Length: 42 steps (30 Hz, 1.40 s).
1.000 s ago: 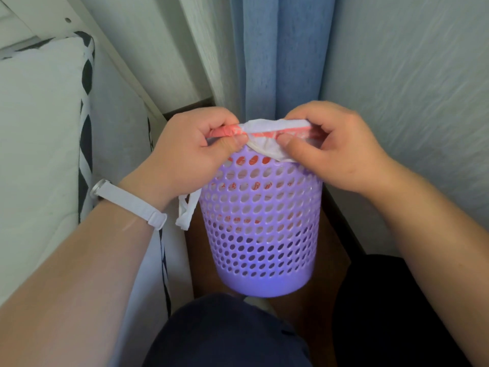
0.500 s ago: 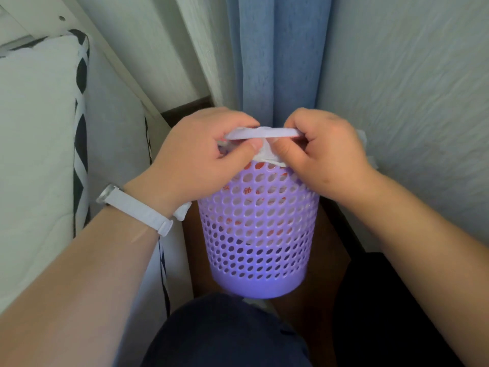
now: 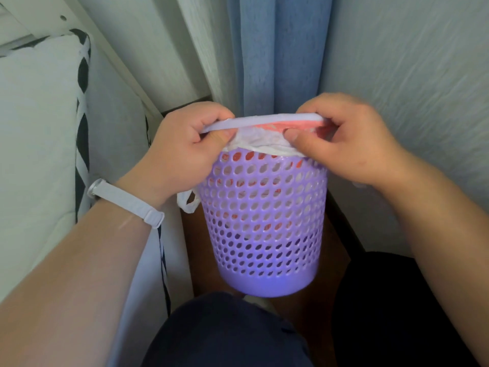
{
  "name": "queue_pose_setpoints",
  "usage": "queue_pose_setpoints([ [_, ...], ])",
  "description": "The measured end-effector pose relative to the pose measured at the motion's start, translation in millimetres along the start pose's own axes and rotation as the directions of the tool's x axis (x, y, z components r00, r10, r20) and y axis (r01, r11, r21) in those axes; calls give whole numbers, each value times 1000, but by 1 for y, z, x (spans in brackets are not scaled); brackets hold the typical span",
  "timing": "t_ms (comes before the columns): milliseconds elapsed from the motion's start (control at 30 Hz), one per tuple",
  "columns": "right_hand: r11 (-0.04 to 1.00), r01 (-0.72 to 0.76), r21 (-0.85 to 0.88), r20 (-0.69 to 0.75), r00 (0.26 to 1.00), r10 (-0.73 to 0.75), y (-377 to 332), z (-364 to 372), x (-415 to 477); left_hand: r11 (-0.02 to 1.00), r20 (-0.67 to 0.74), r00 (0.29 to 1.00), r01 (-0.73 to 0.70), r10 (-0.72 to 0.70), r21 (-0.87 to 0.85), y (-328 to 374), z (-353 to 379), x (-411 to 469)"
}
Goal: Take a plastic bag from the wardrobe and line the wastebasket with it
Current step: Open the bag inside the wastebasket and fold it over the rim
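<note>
A purple perforated wastebasket [image 3: 264,221] stands on the dark floor between my knees. A white plastic bag with red print [image 3: 260,140] sits inside it, showing through the holes, and its edge is folded over the near rim. My left hand [image 3: 185,152] pinches the bag at the rim's left side, thumb on the outside. My right hand [image 3: 346,144] pinches the bag at the rim's right side. One bag handle [image 3: 186,203] hangs loose outside the basket under my left wrist.
A blue curtain [image 3: 275,54] hangs right behind the basket, with a pale wall [image 3: 410,75] to the right. A white cushion with black-and-white trim [image 3: 34,133] fills the left. My dark-clothed knees [image 3: 225,332] are below the basket.
My hands have moved apart along the rim, from nearly touching at the middle to the left and right sides. More of the bag's edge now lies over the near rim.
</note>
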State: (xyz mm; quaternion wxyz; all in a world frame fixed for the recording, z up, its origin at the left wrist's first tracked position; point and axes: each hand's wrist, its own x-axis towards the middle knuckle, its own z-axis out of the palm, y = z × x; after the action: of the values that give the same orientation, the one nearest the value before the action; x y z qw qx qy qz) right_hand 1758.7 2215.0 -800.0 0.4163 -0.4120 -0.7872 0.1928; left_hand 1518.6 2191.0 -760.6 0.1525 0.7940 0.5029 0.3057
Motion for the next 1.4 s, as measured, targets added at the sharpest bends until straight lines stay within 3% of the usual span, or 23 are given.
queue_pose_setpoints([
  [133, 970, -179, 163, -30, 982, 187, 2, 7, -5, 999, 3, 1000, 26, -26, -31, 0, 2, -1],
  [333, 990, -141, -19, -114, 984, 138, -7, 18, -8, 999, 23, 999, -33, 34, -34, 3, 1, -2],
  [533, 987, -100, -128, -103, 991, 87, -17, 30, -10, 961, 76, 975, -219, 209, 170, 12, 12, 3],
  [733, 999, -49, -6, 56, 997, 49, -19, 22, -8, 973, 80, 984, -168, 157, 157, 2, 12, 1],
  [867, 1000, 12, 18, 43, 999, -13, -13, 13, -6, 987, 66, 991, -124, 118, 106, -2, 8, 1],
  [1133, 971, -172, 165, 43, 985, 167, -4, 11, -9, 1000, 54, 998, 11, -11, 4, -4, 5, -1],
  [1300, 989, -137, 48, -35, 990, 139, -2, 20, -13, 1000, 64, 998, 26, -25, -13, -4, 3, -3],
  [1400, 996, -66, -52, -76, 995, 62, -2, 26, -14, 998, 61, 996, -65, 64, 25, 1, 2, -2],
])
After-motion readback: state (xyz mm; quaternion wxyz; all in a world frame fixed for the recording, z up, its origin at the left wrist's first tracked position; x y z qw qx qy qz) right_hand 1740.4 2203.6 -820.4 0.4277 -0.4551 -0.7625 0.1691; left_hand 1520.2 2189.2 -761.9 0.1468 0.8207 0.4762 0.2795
